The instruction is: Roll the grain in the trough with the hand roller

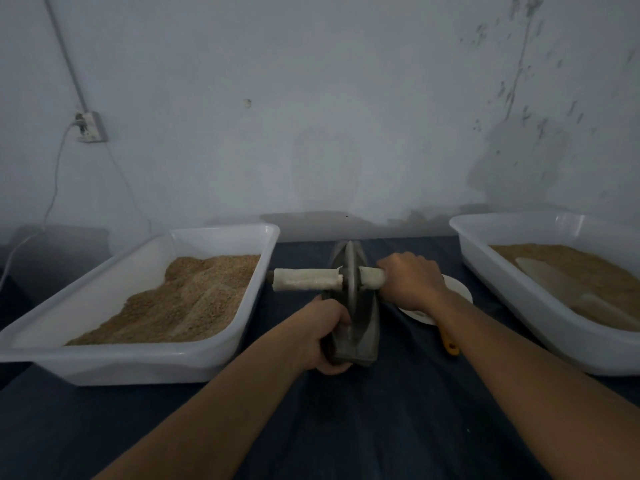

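Right grip: the right hand has its fingers curled round the right end of the hand roller's cloth-wrapped handle, knuckles up, close against the disc.
Left grip: the left hand clasps the near left wall of the trough, fingers wrapped over the rim, thumb underneath at the near end.
Hand roller: a dark, thin disc standing upright on edge inside the trough, with a pale wrapped handle bar through its middle; the bar's left half sticks out free over the gap toward the left tub.
Trough: a narrow, dark, boat-shaped vessel lying lengthwise away from the person, in the middle of the surface between the two tubs.
Grain in trough: cannot tell; the inside is dark and mostly hidden by disc and hand.
Left tub: white plastic, just left of the trough, holding a sloped heap of tan grain.
Right tub: white plastic, well to the right, with tan grain and a pale scoop-like piece lying in it.
Plate: white, beneath the right wrist, just right of the trough.
Yellow handle: a small tool end poking out near the plate's near edge.
Surface: covered in dark blue cloth.
Wall: pale, with a socket and cable at upper left.
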Demonstrator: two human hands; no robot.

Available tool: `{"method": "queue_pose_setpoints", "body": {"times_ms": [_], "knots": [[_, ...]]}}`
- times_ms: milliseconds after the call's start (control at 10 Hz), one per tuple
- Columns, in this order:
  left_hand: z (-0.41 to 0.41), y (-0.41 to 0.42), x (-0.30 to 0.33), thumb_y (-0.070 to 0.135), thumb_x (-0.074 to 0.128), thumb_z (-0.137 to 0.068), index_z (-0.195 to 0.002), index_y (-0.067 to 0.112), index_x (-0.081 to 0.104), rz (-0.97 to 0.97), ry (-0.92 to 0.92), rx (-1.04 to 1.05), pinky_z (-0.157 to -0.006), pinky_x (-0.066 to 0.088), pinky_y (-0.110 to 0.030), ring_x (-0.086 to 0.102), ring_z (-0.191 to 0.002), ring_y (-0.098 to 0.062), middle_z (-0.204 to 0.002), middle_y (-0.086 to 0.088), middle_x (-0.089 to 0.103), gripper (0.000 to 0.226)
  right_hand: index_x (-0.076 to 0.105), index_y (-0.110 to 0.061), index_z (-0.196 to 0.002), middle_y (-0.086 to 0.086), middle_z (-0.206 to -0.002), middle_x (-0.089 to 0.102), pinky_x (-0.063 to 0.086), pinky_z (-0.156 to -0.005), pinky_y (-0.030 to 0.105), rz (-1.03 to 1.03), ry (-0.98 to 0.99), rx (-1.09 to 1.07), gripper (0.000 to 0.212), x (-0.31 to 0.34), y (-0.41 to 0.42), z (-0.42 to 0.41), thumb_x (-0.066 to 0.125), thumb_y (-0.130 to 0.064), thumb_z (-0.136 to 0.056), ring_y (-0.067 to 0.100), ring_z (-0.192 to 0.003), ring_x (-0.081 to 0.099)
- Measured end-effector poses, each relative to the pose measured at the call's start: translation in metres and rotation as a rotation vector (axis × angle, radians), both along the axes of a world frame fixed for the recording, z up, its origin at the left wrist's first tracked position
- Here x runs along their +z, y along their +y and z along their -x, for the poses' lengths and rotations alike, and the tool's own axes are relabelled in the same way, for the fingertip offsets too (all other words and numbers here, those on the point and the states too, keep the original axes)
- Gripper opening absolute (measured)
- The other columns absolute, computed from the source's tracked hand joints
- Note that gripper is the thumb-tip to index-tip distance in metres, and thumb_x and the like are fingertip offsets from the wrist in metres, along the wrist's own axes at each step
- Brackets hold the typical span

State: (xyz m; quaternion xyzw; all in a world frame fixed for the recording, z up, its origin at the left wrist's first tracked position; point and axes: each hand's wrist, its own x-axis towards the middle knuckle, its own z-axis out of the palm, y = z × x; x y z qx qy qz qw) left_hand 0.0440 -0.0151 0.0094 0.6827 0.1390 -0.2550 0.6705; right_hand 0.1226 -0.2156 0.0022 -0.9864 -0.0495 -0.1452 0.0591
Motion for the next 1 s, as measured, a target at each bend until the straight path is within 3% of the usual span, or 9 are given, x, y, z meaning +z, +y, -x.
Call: {"method": "queue_pose_setpoints", "body": {"times_ms": [200, 300, 400, 500, 600, 700, 800, 900, 1000], "knots": [[-0.004, 0.006, 0.006, 0.002, 0.05, -0.099, -0.128, 0.013, 0.056, -0.153, -0.053, -0.135, -0.091, 0.057, -0.063, 0.069, -0.109, -0.038, -0.12, -0.022, 0.069, 0.031, 0.056, -0.032, -0.07, -0.011, -0.074, 0.057, 0.037, -0.065, 0.035, -0.018, -0.004, -0.011, 0.016, -0.001, 0.0, 0.005, 0.069, -0.033, -0.078, 0.014, -0.066, 0.052], [-0.004, 0.007, 0.007, 0.004, 0.054, -0.101, -0.127, 0.006, 0.058, -0.251, -0.108, -0.184, -0.086, 0.061, -0.06, 0.074, -0.103, -0.036, -0.112, -0.021, 0.074, 0.026, 0.056, -0.031, -0.069, -0.01, -0.072, 0.058, 0.034, -0.059, 0.031, 0.016, -0.025, 0.0, 0.016, 0.001, 0.0, 0.005, 0.07, -0.034, -0.078, 0.014, -0.064, 0.053], [-0.006, 0.008, 0.006, 0.008, 0.06, -0.1, -0.126, 0.004, 0.058, -0.369, -0.192, -0.204, -0.078, 0.065, -0.052, 0.076, -0.094, -0.031, -0.104, -0.018, 0.075, 0.026, 0.055, -0.031, -0.068, -0.01, -0.071, 0.057, 0.029, -0.055, 0.03, 0.045, -0.046, 0.011, 0.019, 0.0, -0.001, 0.004, 0.07, -0.038, -0.078, 0.013, -0.063, 0.051], [-0.01, 0.01, 0.001, 0.017, 0.064, -0.098, -0.122, 0.012, 0.062, -0.436, -0.262, -0.218, -0.067, 0.066, -0.037, 0.076, -0.089, -0.022, -0.1, -0.01, 0.076, 0.024, 0.056, -0.033, -0.071, -0.009, -0.076, 0.059, 0.038, -0.061, 0.033, 0.036, -0.028, 0.017, 0.016, 0.001, -0.002, 0.004, 0.069, -0.038, -0.079, 0.018, -0.07, 0.057], [-0.012, 0.021, -0.01, 0.035, 0.065, -0.097, -0.114, 0.025, 0.068, -0.374, -0.332, -0.186, -0.062, 0.06, -0.033, 0.074, -0.09, -0.018, -0.098, -0.001, 0.077, 0.02, 0.051, -0.038, -0.075, -0.01, -0.085, 0.06, 0.044, -0.063, 0.035, 0.005, 0.029, 0.07, 0.02, 0.005, -0.003, 0.005, 0.071, -0.036, -0.079, 0.02, -0.081, 0.061], [-0.008, 0.036, -0.034, 0.041, 0.06, -0.101, -0.108, 0.025, 0.071, -0.239, -0.406, -0.014, -0.06, 0.058, -0.035, 0.074, -0.085, -0.023, -0.09, -0.007, 0.078, 0.021, 0.053, -0.04, -0.093, -0.011, -0.094, 0.058, 0.037, -0.064, 0.034, 0.062, 0.017, 0.113, 0.027, 0.016, -0.008, 0.013, 0.074, -0.035, -0.076, 0.019, -0.09, 0.057], [0.0, 0.05, -0.06, 0.027, 0.057, -0.105, -0.103, 0.018, 0.071, -0.122, -0.604, 0.206, -0.061, 0.059, -0.041, 0.07, -0.07, -0.021, -0.088, -0.017, 0.074, 0.017, 0.055, -0.037, -0.115, -0.009, -0.108, 0.054, 0.039, -0.073, 0.036, 0.155, 0.025, 0.139, 0.043, 0.03, -0.016, 0.03, 0.073, -0.026, -0.077, 0.018, -0.105, 0.052], [0.004, 0.056, -0.063, 0.02, 0.052, -0.107, -0.103, 0.014, 0.069, -0.038, -0.693, 0.299, -0.063, 0.057, -0.041, 0.065, -0.071, -0.024, -0.089, -0.022, 0.07, 0.018, 0.055, -0.036, -0.133, -0.011, -0.122, 0.053, 0.049, -0.086, 0.036, 0.112, -0.005, 0.155, 0.052, 0.056, -0.02, 0.062, 0.07, -0.026, -0.084, 0.014, -0.114, 0.051], [0.008, 0.053, -0.063, 0.02, 0.052, -0.107, -0.103, 0.016, 0.069, -0.064, -0.737, 0.274, -0.064, 0.057, -0.037, 0.064, -0.071, -0.02, -0.088, -0.017, 0.071, 0.018, 0.062, -0.041, -0.121, -0.019, -0.114, 0.057, 0.052, -0.084, 0.033, -0.133, -0.277, 0.234, 0.031, 0.099, -0.031, 0.112, 0.068, -0.039, -0.092, 0.006, -0.106, 0.057]]}}
